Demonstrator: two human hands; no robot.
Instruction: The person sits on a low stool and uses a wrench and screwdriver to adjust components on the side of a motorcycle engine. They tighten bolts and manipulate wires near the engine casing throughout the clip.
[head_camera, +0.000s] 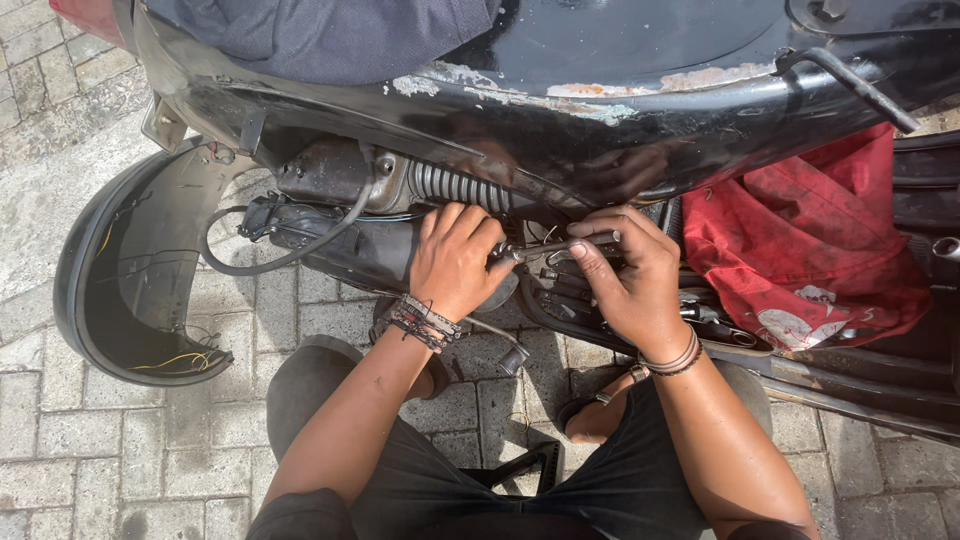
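I crouch beside a black scooter (620, 110) whose side panel is off, so the engine parts show. My left hand (455, 262) rests on the dark engine cover just below a ribbed rubber hose (455, 187), fingers curled onto the end of a thin metal tool. My right hand (625, 275) grips that slim metal tool (560, 246) between thumb and fingers and holds it level against the engine parts. The tool's tip is hidden between my hands. Both wrists wear bracelets.
A detached black body panel (120, 270) with loose wires lies on the paving at the left. A red cloth (800, 240) drapes over the scooter's footboard at right. A black cable (280, 255) loops near the engine. Grey paving bricks (90, 440) surround my knees.
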